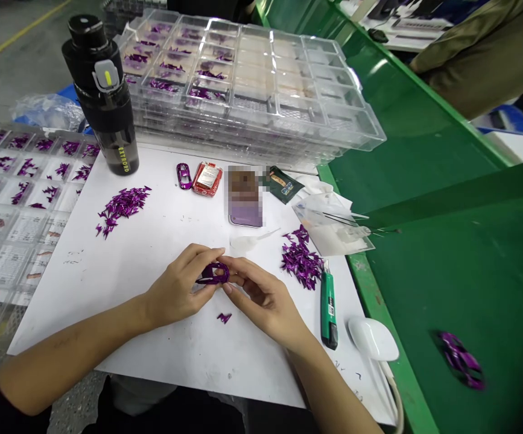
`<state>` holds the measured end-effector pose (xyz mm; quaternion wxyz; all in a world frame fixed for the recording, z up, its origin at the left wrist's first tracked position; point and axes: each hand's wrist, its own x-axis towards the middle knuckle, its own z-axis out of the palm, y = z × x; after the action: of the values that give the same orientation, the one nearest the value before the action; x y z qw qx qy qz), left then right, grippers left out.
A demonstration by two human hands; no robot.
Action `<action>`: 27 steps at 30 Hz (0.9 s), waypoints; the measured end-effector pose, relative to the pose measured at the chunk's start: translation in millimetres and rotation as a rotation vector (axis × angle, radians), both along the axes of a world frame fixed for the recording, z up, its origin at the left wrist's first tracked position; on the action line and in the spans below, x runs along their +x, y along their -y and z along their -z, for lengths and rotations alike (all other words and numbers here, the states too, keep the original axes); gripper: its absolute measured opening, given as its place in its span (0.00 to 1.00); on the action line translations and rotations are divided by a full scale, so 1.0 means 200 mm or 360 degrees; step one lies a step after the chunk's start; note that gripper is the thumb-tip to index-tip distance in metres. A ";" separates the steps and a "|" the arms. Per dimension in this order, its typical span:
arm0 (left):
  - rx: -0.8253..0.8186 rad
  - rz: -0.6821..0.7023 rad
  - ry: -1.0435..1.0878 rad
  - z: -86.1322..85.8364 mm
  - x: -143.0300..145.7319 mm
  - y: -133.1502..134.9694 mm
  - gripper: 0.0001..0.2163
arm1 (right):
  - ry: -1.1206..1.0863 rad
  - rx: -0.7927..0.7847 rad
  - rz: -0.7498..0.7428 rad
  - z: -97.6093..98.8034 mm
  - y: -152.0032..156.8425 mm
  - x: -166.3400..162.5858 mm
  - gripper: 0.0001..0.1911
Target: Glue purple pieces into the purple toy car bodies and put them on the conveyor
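Above the middle of the white tabletop, my left hand (184, 283) and my right hand (261, 295) both grip a purple toy car body (213, 274) between thumbs and fingers. Its window openings show, while the fingers cover both ends. A single small purple part (224, 317) lies on the table just below the hands. To the right is a heap of small pointed purple parts (303, 259), and a second heap (123, 208) lies to the left. Another purple car body (184, 176) rests farther back on the table.
Stacked clear compartment trays (261, 114) stand at the back, beside a dark bottle (107, 108). A green cutter (329, 307) and a white rounded device (373, 339) lie on the right. Along the green belt (424, 271) sits a purple car (461, 360). Another parts tray (8, 241) is at left.
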<state>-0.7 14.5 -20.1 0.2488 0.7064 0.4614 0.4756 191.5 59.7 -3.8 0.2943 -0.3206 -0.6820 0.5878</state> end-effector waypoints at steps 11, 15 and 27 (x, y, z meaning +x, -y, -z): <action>0.0293 0.0106 -0.0287 0.00 0.00 -0.01 0.30 | 0.0375 -0.0239 0.0198 -0.05 -0.02 -0.01 0.25; 0.0527 0.0151 -0.0547 -0.02 -0.01 -0.01 0.33 | 0.0285 -0.0848 0.0025 -0.07 -0.04 0.00 0.28; 0.0881 0.0406 -0.0763 -0.06 0.01 0.04 0.30 | 0.0411 -0.0998 -0.0224 -0.27 0.07 0.06 0.14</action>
<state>2.1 5.6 -8.0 -0.0090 0.8897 0.2691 0.3687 203.1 45.2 49.8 0.0516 -0.4194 -0.5202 0.7422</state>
